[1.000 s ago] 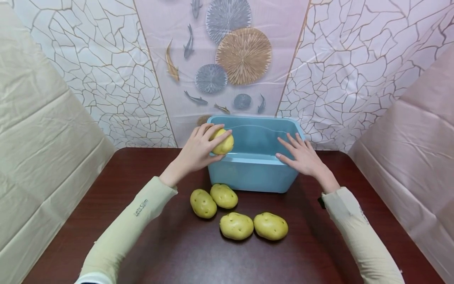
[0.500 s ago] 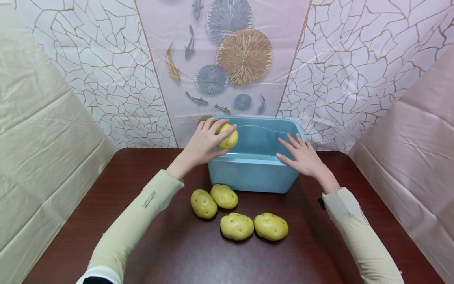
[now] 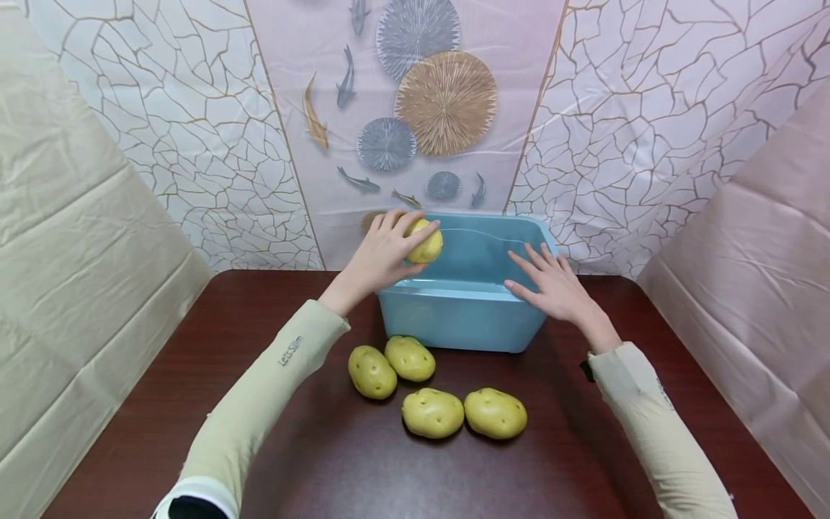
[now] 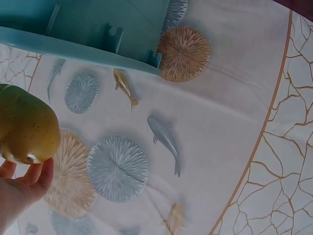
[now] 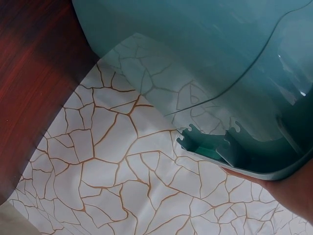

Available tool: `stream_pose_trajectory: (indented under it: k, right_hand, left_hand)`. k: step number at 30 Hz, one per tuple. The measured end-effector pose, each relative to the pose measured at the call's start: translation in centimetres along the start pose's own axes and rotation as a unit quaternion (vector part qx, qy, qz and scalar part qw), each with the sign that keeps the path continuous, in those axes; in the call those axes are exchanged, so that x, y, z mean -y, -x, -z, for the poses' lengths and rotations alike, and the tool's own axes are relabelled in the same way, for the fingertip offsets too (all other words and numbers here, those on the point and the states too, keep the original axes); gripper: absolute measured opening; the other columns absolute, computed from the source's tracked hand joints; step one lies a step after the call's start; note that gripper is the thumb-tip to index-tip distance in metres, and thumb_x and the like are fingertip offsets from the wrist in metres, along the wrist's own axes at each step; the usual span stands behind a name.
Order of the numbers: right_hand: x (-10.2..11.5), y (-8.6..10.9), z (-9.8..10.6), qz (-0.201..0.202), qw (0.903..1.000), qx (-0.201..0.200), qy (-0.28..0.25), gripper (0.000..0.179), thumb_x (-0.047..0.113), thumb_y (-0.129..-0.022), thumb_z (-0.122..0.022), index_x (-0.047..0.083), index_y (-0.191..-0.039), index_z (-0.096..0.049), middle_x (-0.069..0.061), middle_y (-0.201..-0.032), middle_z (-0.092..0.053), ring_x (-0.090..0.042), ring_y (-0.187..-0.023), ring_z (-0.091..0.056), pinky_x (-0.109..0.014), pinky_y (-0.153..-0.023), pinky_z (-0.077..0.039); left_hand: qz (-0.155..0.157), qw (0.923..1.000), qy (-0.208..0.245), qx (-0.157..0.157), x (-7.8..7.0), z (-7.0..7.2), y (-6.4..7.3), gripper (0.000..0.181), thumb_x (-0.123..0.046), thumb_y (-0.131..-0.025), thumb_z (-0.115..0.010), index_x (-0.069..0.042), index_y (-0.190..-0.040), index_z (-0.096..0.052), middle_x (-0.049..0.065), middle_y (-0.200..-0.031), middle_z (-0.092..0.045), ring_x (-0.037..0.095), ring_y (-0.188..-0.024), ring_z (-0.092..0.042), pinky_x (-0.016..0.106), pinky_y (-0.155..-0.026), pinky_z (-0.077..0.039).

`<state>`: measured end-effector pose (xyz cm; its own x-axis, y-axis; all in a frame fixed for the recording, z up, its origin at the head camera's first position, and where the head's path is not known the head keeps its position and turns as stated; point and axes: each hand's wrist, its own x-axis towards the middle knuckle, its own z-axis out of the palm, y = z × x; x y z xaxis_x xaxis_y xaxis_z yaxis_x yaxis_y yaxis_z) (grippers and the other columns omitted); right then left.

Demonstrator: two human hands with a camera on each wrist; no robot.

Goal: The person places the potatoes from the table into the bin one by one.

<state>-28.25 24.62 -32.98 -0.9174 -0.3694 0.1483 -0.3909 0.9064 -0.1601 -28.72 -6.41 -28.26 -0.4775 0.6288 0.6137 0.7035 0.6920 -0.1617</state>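
My left hand (image 3: 387, 252) grips a yellow potato (image 3: 428, 244) over the left part of a blue plastic bin (image 3: 460, 321), above its rim. The same potato (image 4: 27, 125) shows at the left edge of the left wrist view, with fingertips against its underside. At the bin's right front rim rests my right hand (image 3: 556, 288), its fingers spread and holding nothing. On the table in front of the bin lie two potatoes side by side, a left one (image 3: 372, 372) and a right one (image 3: 410, 358). Closer to me are another potato (image 3: 432, 413) and its neighbour (image 3: 496, 413), nearly touching.
The dark red-brown table (image 3: 311, 461) has the bin near its back edge. Behind it hangs a patterned cloth (image 3: 447, 101) with fish and round motifs. Pale fabric (image 3: 84, 274) walls off the left side, and similar fabric (image 3: 752, 288) the right.
My left hand has carried the potato to the right and slightly upward, further over the bin. The right hand and the potatoes on the table have stayed in place.
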Motion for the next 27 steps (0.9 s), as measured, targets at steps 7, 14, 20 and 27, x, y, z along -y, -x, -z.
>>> stream_pose_trajectory:
  k: [7, 14, 20, 27]
  right_hand:
    - [0.0, 0.0, 0.0, -0.001, 1.0, 0.0, -0.001, 0.07, 0.058, -0.087, -0.036, 0.018, -0.143, -0.021, -0.015, -0.15, -0.009, -0.038, -0.137, 0.001, -0.06, -0.105, -0.003]
    - [-0.1, 0.0, 0.0, -0.003, 1.0, 0.002, -0.003, 0.07, 0.058, -0.087, -0.036, 0.019, -0.143, -0.02, -0.015, -0.15, -0.009, -0.038, -0.137, 0.001, -0.06, -0.105, -0.002]
    - [-0.1, 0.0, -0.1, -0.003, 1.0, 0.002, -0.003, 0.07, 0.058, -0.087, -0.036, 0.02, -0.143, -0.019, -0.015, -0.15, -0.009, -0.038, -0.137, 0.001, -0.06, -0.105, -0.002]
    - [-0.1, 0.0, 0.0, -0.002, 1.0, 0.001, -0.002, 0.07, 0.058, -0.087, -0.036, 0.02, -0.143, -0.02, -0.015, -0.15, -0.01, -0.038, -0.137, 0.001, -0.06, -0.105, -0.003]
  left_hand:
    - [0.005, 0.9998, 0.003, 0.02, 0.0, -0.1, -0.6, 0.058, -0.032, -0.076, -0.068, -0.018, -0.129, -0.047, 0.012, -0.126, -0.047, 0.03, -0.11, -0.043, 0.044, -0.086, -0.037]
    - [0.01, 0.9989, 0.013, 0.043, 0.1, -0.1, -1.3, 0.06, -0.032, -0.075, -0.069, -0.018, -0.129, -0.046, 0.012, -0.128, -0.046, 0.031, -0.113, -0.042, 0.046, -0.089, -0.035]
    - [0.017, 0.9972, 0.007, 0.073, 0.1, -0.1, -2.1, 0.061, -0.034, -0.076, -0.067, -0.019, -0.131, -0.045, 0.012, -0.13, -0.045, 0.032, -0.114, -0.041, 0.046, -0.091, -0.033]
    - [0.007, 0.997, -0.014, 0.076, 0.2, -0.2, -2.8, 0.058, -0.035, -0.076, -0.067, -0.019, -0.129, -0.047, 0.012, -0.127, -0.047, 0.032, -0.11, -0.043, 0.045, -0.087, -0.036]
